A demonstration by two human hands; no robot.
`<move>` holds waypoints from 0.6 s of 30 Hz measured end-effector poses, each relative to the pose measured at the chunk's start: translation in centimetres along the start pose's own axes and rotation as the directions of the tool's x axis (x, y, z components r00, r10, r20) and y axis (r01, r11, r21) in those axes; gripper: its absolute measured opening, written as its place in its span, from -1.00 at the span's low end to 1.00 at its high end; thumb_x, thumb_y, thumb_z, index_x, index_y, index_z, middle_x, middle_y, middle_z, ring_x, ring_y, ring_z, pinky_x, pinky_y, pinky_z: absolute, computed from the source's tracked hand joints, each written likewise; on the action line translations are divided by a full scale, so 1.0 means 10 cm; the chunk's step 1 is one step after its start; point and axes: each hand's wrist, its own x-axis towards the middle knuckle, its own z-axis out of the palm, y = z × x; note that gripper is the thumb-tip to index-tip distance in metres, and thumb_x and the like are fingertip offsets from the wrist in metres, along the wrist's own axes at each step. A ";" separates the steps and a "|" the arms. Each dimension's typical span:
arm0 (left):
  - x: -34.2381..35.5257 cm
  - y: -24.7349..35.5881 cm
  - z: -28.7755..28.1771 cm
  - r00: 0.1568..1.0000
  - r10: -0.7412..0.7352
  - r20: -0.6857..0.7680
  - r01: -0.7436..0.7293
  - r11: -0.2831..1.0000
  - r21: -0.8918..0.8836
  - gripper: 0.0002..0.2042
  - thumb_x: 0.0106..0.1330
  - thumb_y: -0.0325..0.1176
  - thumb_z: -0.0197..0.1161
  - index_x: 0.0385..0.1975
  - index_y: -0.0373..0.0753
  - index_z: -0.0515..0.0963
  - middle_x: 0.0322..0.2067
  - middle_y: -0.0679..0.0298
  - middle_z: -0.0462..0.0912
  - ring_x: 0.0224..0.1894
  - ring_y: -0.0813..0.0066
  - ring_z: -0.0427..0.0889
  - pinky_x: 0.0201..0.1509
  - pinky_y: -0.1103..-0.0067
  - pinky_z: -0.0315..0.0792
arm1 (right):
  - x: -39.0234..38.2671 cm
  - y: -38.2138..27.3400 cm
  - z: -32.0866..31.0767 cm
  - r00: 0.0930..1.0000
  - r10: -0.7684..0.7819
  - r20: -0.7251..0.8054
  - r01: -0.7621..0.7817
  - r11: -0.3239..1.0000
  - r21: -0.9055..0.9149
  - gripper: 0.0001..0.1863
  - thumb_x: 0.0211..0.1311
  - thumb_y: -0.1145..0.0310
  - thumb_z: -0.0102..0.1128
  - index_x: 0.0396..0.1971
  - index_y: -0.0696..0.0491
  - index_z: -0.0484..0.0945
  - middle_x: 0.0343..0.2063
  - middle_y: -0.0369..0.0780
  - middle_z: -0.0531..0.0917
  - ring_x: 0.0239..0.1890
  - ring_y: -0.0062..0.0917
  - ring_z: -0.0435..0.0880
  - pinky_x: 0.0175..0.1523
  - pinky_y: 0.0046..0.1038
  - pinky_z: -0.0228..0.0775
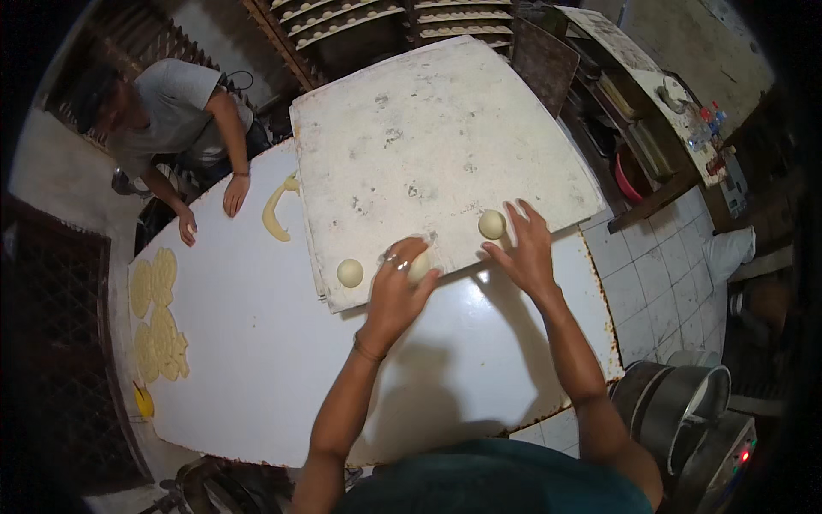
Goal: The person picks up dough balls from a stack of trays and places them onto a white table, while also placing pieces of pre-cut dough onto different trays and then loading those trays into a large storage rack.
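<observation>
My left hand (397, 289), with a ring on one finger, curls over a pale dough ball (419, 267) near the front edge of a flour-dusted board (445, 128). The fingers and thumb hide part of that ball. Just left of the hand, a second dough ball (349, 273) sits alone on the board. To the right, my right hand (527, 254) is open, fingers and thumb spread beside a third round dough ball (491, 224), which rests on the board.
The board lies on a white table (257, 343) with rusty edges. A curved dough strip (276, 212) and several flat dough pieces (161, 343) lie leftward. Across the table, a co-worker (184, 116) leans on it. Racks (342, 26) stand behind; metal pots (676, 407) at right.
</observation>
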 end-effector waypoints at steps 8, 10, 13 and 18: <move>0.27 -0.23 0.56 0.987 0.140 0.076 -0.157 0.931 0.329 -0.57 0.15 -0.29 0.26 0.02 -0.29 0.41 0.17 0.02 0.30 0.28 -0.01 0.18 0.29 0.16 0.13 | -1.36 0.05 -0.43 0.848 0.509 -0.150 -0.418 0.815 0.401 -0.68 0.12 0.46 0.15 -0.08 0.14 0.47 0.05 -0.11 0.42 0.06 -0.32 0.43 0.07 -0.33 0.31; -0.15 -0.23 0.08 0.999 0.051 0.008 -0.052 0.972 0.228 -0.54 0.16 -0.31 0.27 0.07 -0.27 0.39 0.22 0.03 0.24 0.33 -0.06 0.08 0.32 0.12 0.06 | -1.74 -0.08 -0.25 0.863 0.500 -0.069 -0.440 0.813 0.381 -0.77 0.16 0.45 0.11 -0.16 0.15 0.49 -0.01 -0.12 0.44 0.02 -0.35 0.45 0.02 -0.38 0.34; -1.13 -0.33 -0.59 0.994 -0.095 -0.049 0.100 0.988 0.120 -0.55 0.16 -0.33 0.28 0.06 -0.26 0.40 0.19 0.07 0.29 0.31 0.01 0.12 0.32 0.20 0.08 | -2.07 -0.55 0.13 0.915 0.353 0.194 -0.403 0.805 0.434 -0.83 0.21 0.44 0.08 -0.22 0.17 0.50 -0.21 -0.15 0.54 -0.18 -0.43 0.51 -0.09 -0.44 0.37; -2.93 -0.79 -1.21 0.928 -0.371 0.036 0.372 0.928 -0.037 -0.63 0.23 -0.32 0.23 0.02 -0.25 0.43 0.14 0.11 0.36 0.22 0.11 0.28 0.28 0.33 0.19 | -2.01 -1.67 0.92 0.833 -0.119 0.540 -0.240 0.802 0.547 -0.89 0.20 0.49 0.11 -0.31 0.20 0.52 -0.33 -0.17 0.58 -0.32 -0.53 0.58 -0.16 -0.51 0.44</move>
